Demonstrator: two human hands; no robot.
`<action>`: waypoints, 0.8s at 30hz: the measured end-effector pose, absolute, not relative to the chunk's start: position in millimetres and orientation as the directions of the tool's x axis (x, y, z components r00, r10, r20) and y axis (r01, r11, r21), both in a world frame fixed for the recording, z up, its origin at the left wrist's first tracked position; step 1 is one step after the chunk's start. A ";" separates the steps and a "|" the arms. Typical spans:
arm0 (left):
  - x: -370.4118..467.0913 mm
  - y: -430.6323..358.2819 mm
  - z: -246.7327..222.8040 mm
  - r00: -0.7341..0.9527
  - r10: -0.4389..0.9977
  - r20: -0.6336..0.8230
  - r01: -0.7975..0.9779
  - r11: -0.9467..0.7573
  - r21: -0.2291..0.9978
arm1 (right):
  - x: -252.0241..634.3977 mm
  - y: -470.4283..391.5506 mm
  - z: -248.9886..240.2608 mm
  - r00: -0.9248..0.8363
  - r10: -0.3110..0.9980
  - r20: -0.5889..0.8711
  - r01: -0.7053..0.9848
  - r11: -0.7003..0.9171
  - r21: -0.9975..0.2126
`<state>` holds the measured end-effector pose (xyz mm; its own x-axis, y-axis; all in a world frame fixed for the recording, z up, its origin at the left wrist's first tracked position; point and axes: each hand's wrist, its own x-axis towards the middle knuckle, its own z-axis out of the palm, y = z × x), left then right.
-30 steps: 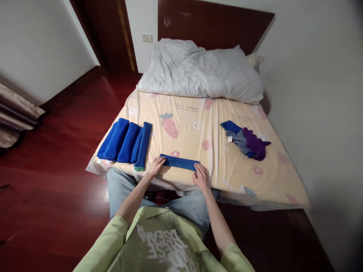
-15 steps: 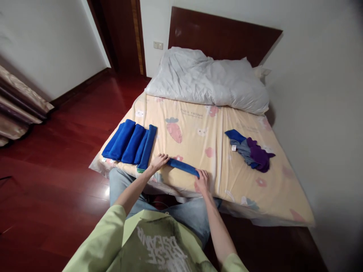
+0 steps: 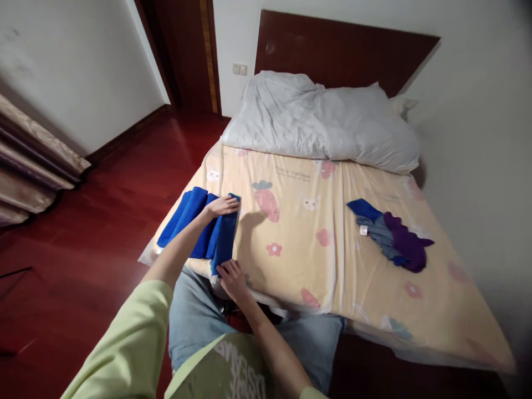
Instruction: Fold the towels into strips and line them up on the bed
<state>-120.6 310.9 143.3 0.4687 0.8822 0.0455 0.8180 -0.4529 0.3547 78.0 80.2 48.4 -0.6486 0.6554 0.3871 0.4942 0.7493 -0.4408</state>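
A folded blue cloth strip [image 3: 225, 235] lies at the right end of a row of folded blue cloths [image 3: 189, 211] on the bed's left side. My left hand [image 3: 223, 205] grips the strip's far end, and my right hand [image 3: 233, 277] has its fingers closed on the near end. The strip runs lengthwise between both hands, against the neighbouring cloths. Across the bed, a crumpled heap of purple, grey and blue cloth [image 3: 390, 235] with a white tag rests apart from the row.
The bed [image 3: 291, 266] has a patterned yellow sheet. A rumpled white quilt [image 3: 324, 122] lies at its far end, before the dark headboard [image 3: 336, 52]. Walls stand right and far left, with curtains [image 3: 37, 166] at the left.
Both hands have moved left with the blue strip, from the bed's near middle to the row. The strip has turned from crosswise to lengthwise. The camera view has shifted slightly.
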 end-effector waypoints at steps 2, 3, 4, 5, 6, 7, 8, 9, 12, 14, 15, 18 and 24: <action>-134.0 330.1 144.2 0.565 0.824 -0.036 0.774 -0.514 0.371 | 49.0 99.2 50.9 -0.666 0.666 0.336 0.519 0.738 -0.432; -139.4 338.1 143.2 0.596 0.799 -0.082 0.758 -0.526 0.387 | 38.2 106.8 50.6 -0.670 0.670 0.319 0.531 0.733 -0.425; -144.2 344.9 141.2 0.599 0.794 -0.103 0.757 -0.520 0.395 | 29.7 113.0 49.4 -0.675 0.671 0.306 0.540 0.732 -0.415; -148.6 350.2 138.2 0.596 0.795 -0.111 0.760 -0.515 0.396 | 23.0 118.0 47.8 -0.683 0.667 0.297 0.544 0.736 -0.403; -152.8 354.1 134.4 0.596 0.795 -0.108 0.761 -0.518 0.391 | 18.1 121.7 46.1 -0.695 0.658 0.290 0.541 0.744 -0.392; -156.8 356.7 130.1 0.603 0.791 -0.100 0.759 -0.531 0.377 | 14.7 124.5 44.6 -0.708 0.648 0.281 0.537 0.752 -0.383; -160.8 358.1 125.6 0.614 0.784 -0.089 0.756 -0.551 0.355 | 12.5 126.6 43.6 -0.718 0.641 0.271 0.533 0.757 -0.378; -164.6 358.6 121.3 0.623 0.778 -0.079 0.754 -0.570 0.328 | 11.2 128.1 43.3 -0.727 0.635 0.263 0.529 0.761 -0.376; -174.2 357.4 111.9 0.620 0.783 -0.050 0.767 -0.591 0.248 | 10.9 130.8 46.7 -0.728 0.638 0.253 0.535 0.758 -0.373; -178.0 356.6 108.9 0.605 0.796 -0.027 0.783 -0.588 0.201 | 11.1 132.3 51.3 -0.724 0.639 0.259 0.541 0.759 -0.363; -179.0 356.7 108.1 0.599 0.801 -0.014 0.789 -0.588 0.177 | 10.9 133.1 53.8 -0.725 0.637 0.261 0.541 0.761 -0.358; -178.7 359.0 108.2 0.607 0.794 0.034 0.787 -0.607 0.116 | 9.1 136.2 60.1 -0.738 0.616 0.275 0.520 0.779 -0.349; -160.8 360.7 124.9 0.611 0.792 -0.004 0.790 -0.610 0.059 | 15.6 133.5 71.0 -0.736 0.619 0.275 0.495 0.769 -0.404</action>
